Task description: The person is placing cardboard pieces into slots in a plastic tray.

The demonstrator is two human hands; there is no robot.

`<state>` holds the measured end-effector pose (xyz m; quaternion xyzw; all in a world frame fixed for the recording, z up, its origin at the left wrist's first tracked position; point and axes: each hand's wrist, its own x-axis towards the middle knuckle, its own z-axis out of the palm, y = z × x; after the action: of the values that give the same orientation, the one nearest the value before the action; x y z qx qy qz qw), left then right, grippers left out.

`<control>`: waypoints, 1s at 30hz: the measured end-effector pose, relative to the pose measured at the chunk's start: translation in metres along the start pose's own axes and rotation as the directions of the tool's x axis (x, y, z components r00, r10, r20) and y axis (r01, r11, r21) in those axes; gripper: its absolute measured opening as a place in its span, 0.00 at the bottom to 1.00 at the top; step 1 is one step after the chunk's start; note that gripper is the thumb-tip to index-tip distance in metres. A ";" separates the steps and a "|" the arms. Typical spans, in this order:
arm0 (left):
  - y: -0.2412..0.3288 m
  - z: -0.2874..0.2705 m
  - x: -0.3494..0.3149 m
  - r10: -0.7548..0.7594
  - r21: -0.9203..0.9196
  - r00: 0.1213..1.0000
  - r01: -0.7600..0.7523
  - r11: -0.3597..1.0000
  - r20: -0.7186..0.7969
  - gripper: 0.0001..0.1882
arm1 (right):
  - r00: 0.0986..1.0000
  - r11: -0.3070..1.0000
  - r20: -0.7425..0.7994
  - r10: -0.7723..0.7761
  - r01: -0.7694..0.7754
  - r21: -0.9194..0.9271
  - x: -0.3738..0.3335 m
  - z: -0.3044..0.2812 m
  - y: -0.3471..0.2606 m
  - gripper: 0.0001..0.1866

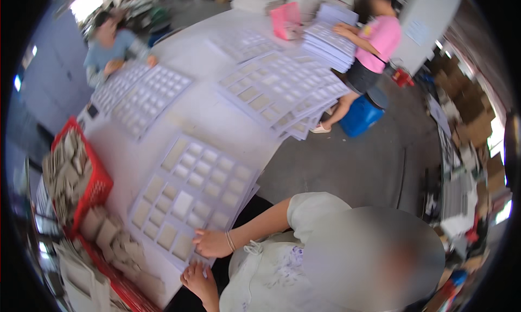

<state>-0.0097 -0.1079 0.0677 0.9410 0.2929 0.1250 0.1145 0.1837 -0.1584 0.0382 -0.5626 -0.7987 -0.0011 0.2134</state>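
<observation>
Head view: two hands are seen at six o'clock. The right hand, its grip flat and open, is pressed on the near edge of a white die-cut sheet; nothing is clasped. The left hand, at seven o'clock of it, is laid open on the counter edge just below that sheet. Whose hands they are cannot be told. Four further sheet spreads are counted. One red crate at nine o'clock is filled with cardboard pieces.

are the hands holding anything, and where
Nothing is gripped: both the right hand and left hand press flat on the near edge of the die-cut sheet.
</observation>
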 end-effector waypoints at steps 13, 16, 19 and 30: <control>0.020 0.010 0.000 -0.056 -0.005 0.996 0.055 0.998 -0.070 0.17 | 0.998 0.988 -0.013 0.059 -0.060 -0.145 -0.019 0.002 -0.004 0.05; 0.022 0.009 -0.010 -0.102 0.035 0.992 0.105 0.994 -0.074 0.23 | 0.997 0.995 -0.029 0.065 -0.067 -0.076 -0.018 0.006 -0.009 0.05; 0.022 0.012 -0.012 -0.138 0.013 0.988 0.139 0.990 -0.069 0.23 | 0.985 0.991 0.108 0.133 -0.134 -0.003 -0.023 -0.010 -0.017 0.09; 0.031 0.008 -0.004 -0.130 0.016 0.984 0.133 0.991 -0.124 0.21 | 0.980 0.993 0.167 0.110 -0.102 -0.055 -0.031 -0.021 -0.018 0.15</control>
<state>0.0061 -0.1365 0.0681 0.9115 0.3623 0.1712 0.0926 0.1835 -0.1977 0.0508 -0.6071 -0.7827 0.0394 0.1314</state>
